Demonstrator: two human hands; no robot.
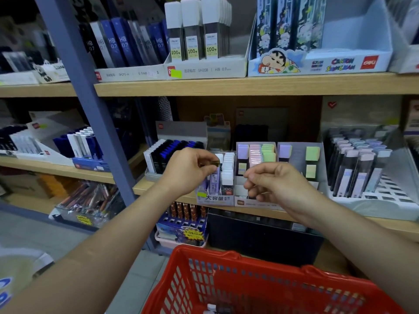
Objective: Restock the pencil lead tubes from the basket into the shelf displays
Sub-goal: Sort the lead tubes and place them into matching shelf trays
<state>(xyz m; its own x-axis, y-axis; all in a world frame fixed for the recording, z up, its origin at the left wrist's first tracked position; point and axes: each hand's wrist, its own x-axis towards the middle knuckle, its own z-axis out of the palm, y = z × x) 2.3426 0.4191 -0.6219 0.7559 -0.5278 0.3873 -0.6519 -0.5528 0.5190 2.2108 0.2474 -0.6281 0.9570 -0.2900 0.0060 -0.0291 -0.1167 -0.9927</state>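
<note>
The left grip [189,171] pinches the dark top of a slim, purple-labelled lead tube [214,181] standing under it in the cardboard display [215,198] printed "大容量", while the right grip [277,184] beside it is curled, contents unclear, above the red plastic lattice basket [249,288].

- Blue-grey upright post [90,114]: runs from upper left down to centre frame.
- Clear tub of mixed pens [90,200]: lower left, tilted forward.
- Blue printed tray [181,230]: lower centre, brown-barrelled pens [186,210] standing upright in it.
- Dark box [260,241]: just right of that tray.
</note>
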